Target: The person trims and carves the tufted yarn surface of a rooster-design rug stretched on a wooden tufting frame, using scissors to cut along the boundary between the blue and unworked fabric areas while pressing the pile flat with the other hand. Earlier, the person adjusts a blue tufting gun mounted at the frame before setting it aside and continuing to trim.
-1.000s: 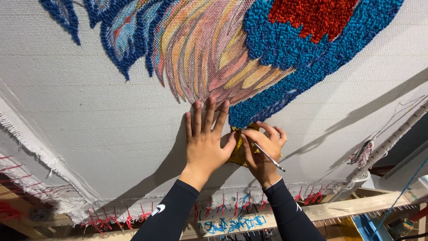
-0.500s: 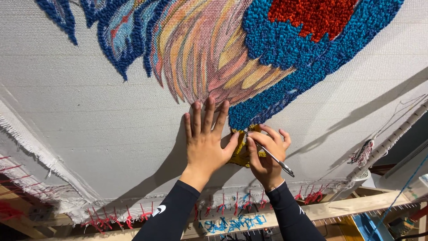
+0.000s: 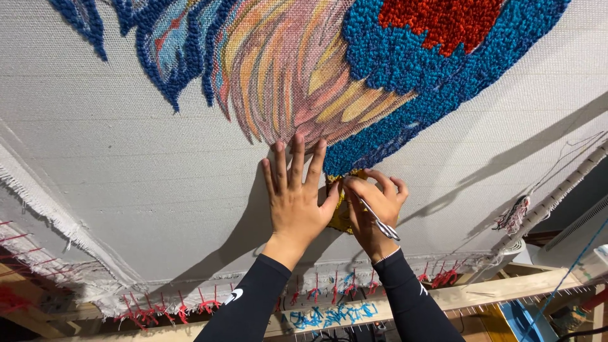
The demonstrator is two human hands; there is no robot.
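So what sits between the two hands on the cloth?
In the head view, a yellow tufted patch shows between the left hand and right hand, which holds a thin metal tool.

Off-white canvas tufted with blue, red, and pink-and-yellow feathered yarn motif; black sleeves; red and blue ties along wooden frame.

Near the bottom middle of the frame, below my wrists, a pale paper strip with blue scrawled markings is stuck along the wooden frame bar. I see no packages or screens anywhere else.
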